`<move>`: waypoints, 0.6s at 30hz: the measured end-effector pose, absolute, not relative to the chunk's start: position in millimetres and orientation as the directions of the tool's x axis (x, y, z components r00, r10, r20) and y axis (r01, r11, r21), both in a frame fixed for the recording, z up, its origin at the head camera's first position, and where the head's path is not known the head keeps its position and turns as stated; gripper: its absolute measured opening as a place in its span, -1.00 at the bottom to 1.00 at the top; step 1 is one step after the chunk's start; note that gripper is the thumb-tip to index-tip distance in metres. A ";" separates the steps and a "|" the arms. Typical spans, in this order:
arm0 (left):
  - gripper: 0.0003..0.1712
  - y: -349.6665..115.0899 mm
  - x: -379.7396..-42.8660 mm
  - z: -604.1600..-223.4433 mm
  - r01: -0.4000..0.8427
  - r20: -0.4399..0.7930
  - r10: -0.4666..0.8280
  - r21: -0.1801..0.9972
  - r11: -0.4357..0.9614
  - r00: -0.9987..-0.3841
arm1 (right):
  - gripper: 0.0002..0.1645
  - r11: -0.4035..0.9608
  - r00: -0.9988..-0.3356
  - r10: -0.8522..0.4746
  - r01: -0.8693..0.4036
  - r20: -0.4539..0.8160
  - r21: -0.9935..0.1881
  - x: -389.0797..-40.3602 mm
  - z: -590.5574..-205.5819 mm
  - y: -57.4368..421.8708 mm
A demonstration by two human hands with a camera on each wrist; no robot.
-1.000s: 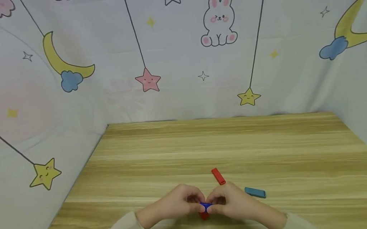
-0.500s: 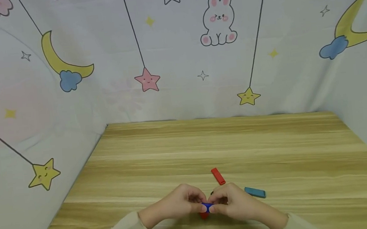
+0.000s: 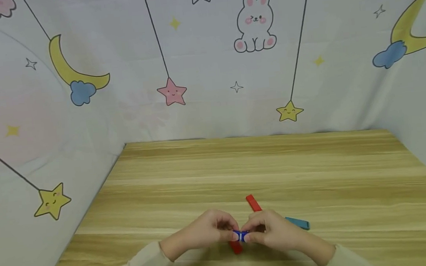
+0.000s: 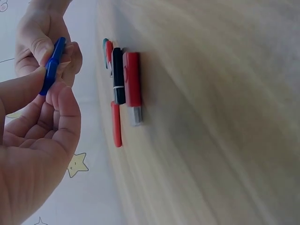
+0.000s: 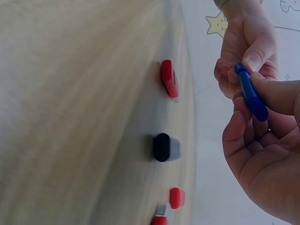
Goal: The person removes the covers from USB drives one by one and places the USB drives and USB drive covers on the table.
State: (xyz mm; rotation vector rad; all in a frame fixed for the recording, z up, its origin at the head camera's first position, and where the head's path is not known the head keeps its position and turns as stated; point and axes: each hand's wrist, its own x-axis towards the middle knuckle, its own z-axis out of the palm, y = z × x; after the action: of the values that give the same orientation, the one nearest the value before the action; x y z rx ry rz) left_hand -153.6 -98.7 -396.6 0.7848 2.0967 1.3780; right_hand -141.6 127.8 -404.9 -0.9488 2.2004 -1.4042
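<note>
In the head view, both hands meet over a blue USB flash drive (image 3: 241, 236) above the table. My left hand (image 3: 211, 231) pinches its left end between thumb and fingers. The other end is pinched by my right hand (image 3: 271, 232). A pale strip shows across the middle of the blue drive, between the two thumbs. Both wrist views show the blue drive (image 4: 53, 66) held clear of the table, slanting from one hand to the other. Just below the hands lies a red USB drive (image 3: 236, 247), its silver plug (image 4: 135, 116) bare in the left wrist view.
Past the right hand lie a second red stick (image 3: 253, 203) and a teal one (image 3: 297, 223) on the wooden table (image 3: 185, 168). A black drive (image 4: 118, 77) lies beside the red one in the left wrist view. A printed white curtain (image 3: 208, 66) stands behind.
The hands have risen slightly with the blue USB flash drive. A pale strip now shows across its middle, where it looked all blue before. More of the red drive below is uncovered.
</note>
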 end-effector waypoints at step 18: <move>-0.91 -111.2 -199.0 -366.4 0.292 0.006 0.631 0.890 0.351 -0.775 | -0.82 0.366 -0.763 -0.640 -0.402 0.087 -0.839 -191.3 -370.9 122.7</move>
State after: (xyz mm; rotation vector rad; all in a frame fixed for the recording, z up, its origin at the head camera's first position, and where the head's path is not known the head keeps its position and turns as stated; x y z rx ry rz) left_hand -199.0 -111.2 -366.4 0.8154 2.2799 1.3960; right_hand -191.3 122.7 -370.9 -0.9285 2.3746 -1.3491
